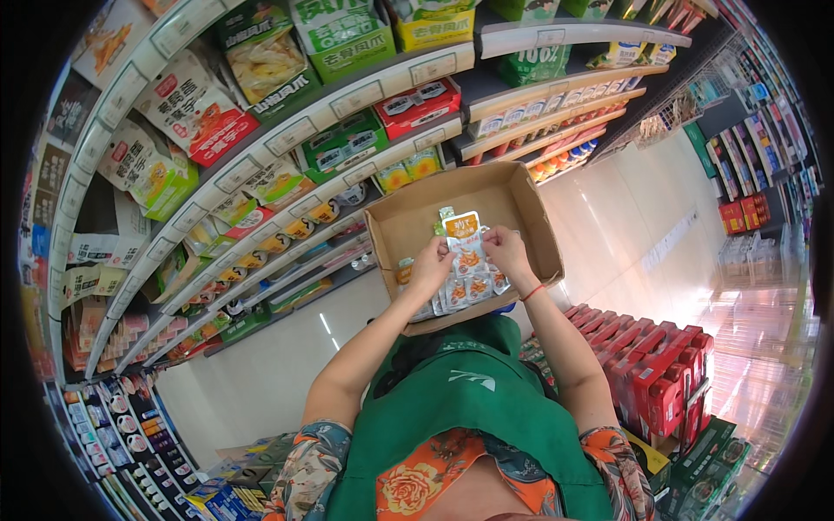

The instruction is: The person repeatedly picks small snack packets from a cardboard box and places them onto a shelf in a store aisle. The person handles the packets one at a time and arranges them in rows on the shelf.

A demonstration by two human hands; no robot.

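Note:
An open cardboard box point(410, 205) sits before me at waist height, tilted, with several small snack pouches point(459, 291) lying in its near part. Above these, a white and orange snack pouch point(464, 244) is held by its edges. The fingers of my left hand point(431, 264) pinch its left side. My right hand point(507, 251), with a red cord on the wrist, has its fingertips closed at the pouch's right edge. Behind the held pouch, a green-patterned packet point(445, 221) shows in part. What supports the box from below is hidden.
Curved-looking store shelves point(293, 133) with bagged and boxed snacks run along the left and ahead. Red cartons point(664, 384) are stacked at my right, beside dark green boxes point(710, 465). More boxes point(241, 485) stand at the lower left. The tiled floor point(619, 215) shows beyond the cardboard box.

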